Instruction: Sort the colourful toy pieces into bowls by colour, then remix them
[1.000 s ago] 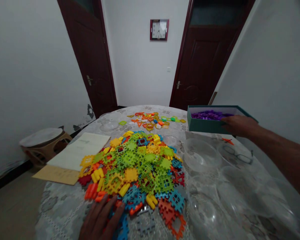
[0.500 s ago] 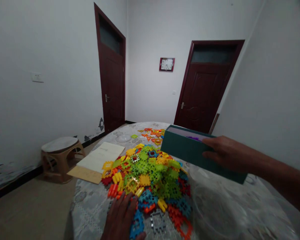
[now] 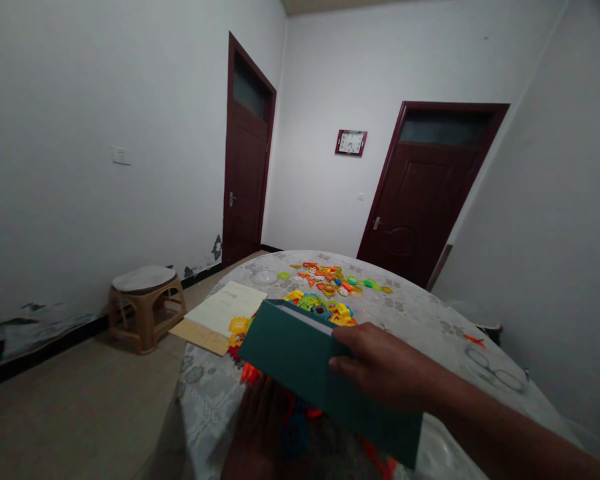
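My right hand (image 3: 375,367) grips a dark green box (image 3: 290,353) by its upper edge, thumb along the rim and fingers against the side. The box is tilted and hangs over a pile of colourful plastic building pieces (image 3: 343,312), covering much of it. Below the box, in shadow, my left hand (image 3: 255,427) lies low by the near side of the pile, its fingers stretched forward and partly hidden. Orange-red pieces (image 3: 251,373) show beside its fingertips.
A cream sheet (image 3: 230,307) and a tan card (image 3: 200,335) lie at the table's left. More loose pieces (image 3: 325,277) are spread at the back. Glasses (image 3: 497,370) and an orange piece (image 3: 474,340) lie on the right. A stool (image 3: 147,307) stands left of the table (image 3: 405,310).
My right hand has brought the green box left and nearer, over the pile and above my left hand. The view has shifted, and the glasses now show.
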The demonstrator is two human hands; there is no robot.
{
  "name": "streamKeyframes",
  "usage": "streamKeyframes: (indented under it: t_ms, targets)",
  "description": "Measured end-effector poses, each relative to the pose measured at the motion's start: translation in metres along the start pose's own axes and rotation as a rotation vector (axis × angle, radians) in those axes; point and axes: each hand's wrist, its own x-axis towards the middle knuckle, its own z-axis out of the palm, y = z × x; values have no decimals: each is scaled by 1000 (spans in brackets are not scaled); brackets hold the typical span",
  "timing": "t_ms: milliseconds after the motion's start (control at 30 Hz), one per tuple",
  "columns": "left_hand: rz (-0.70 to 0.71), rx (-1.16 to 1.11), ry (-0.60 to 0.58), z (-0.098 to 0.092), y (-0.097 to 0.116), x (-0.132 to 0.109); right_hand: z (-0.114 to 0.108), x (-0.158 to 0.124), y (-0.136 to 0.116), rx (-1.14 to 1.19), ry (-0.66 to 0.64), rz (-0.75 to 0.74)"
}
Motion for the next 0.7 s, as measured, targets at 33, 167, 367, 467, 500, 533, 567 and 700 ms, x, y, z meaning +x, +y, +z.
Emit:
streamKeyframes:
  t_ms: [33, 167, 367, 467, 500, 533, 567, 700]
  targets:
    - [-22, -18, 10, 3, 2, -1, 2, 4, 0, 24, 3, -8]
    - [-95, -78, 0, 12, 9, -2, 8, 20, 5, 111, 1, -31]
    - [-89, -88, -51, 3, 14, 4, 9, 41, 12, 140, -10, -16]
    - [-90, -82, -78, -2, 15, 6, 6, 49, 15, 171, 2, -22]
    - [-86, -83, -92, -3, 14, 6, 5, 52, 16, 178, 11, -26]
    - [-82, -85, -105, -3, 14, 6, 3, 54, 17, 186, 19, -29]
    - [-77, -87, -114, -4, 13, 5, 2, 56, 18, 197, 24, -30]
    - [-56, -72, -138, -10, 11, 6, 0, 65, 25, 275, 12, -8]
